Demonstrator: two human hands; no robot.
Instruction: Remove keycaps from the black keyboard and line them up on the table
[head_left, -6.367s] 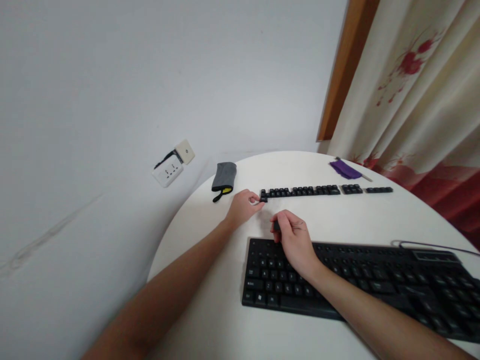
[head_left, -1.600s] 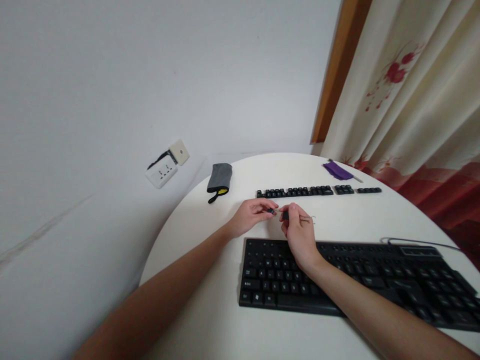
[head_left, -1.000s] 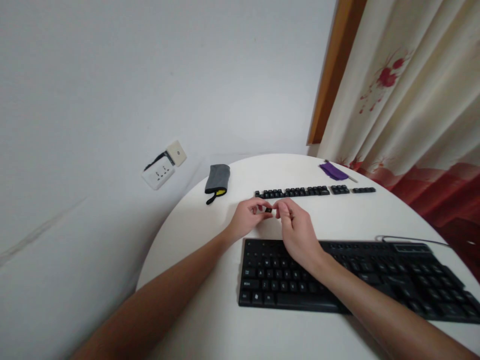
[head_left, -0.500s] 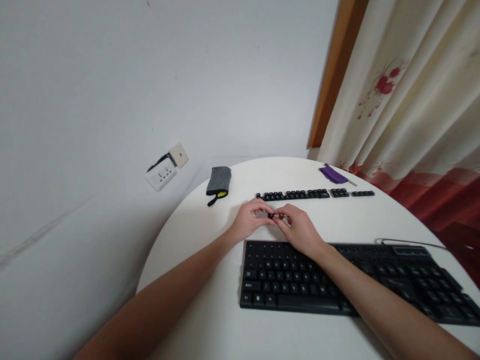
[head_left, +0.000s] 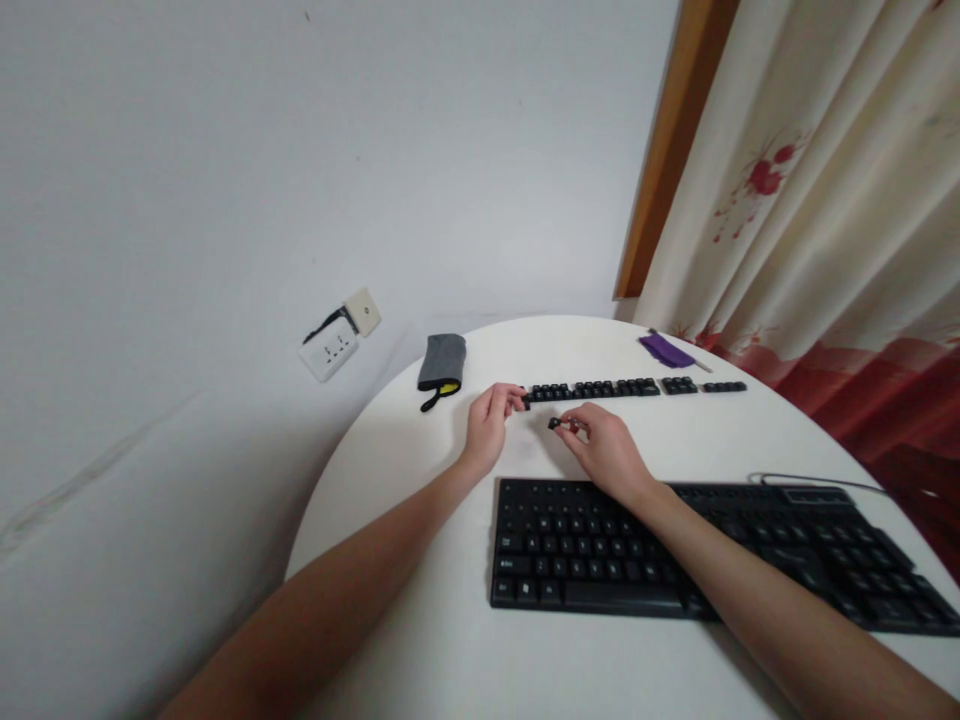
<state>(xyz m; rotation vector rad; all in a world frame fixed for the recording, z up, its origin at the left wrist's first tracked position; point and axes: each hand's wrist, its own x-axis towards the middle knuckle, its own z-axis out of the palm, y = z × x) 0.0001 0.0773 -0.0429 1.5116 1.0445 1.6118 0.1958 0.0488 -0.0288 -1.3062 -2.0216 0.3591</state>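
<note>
My left hand (head_left: 489,428) is at the left end of a row of black keycaps (head_left: 592,390), its fingertips closed on a keycap (head_left: 526,399) there. Its lower fingers are curled and partly hidden. To its right, my right hand (head_left: 604,448) pinches a small thin tool (head_left: 567,424), mostly covered by the fingers. A black keycap (head_left: 553,423) is at the tool's tip, just above the white tabletop. Under my right wrist lies a black keyboard (head_left: 600,545); its upper rows look bare of keycaps.
A grey cloth pouch (head_left: 442,362) with a yellow lining and black loop lies at the back left. A purple cloth (head_left: 666,350) with a pale stick lies at the back right. The keyboard cable (head_left: 817,482) runs off right. Wall and curtain (head_left: 810,200) border the round table (head_left: 405,640).
My left hand has left the keycap between both hands and moved up and left to the end of the row. My right hand keeps its pinch, the keycap now apart from the left fingers.
</note>
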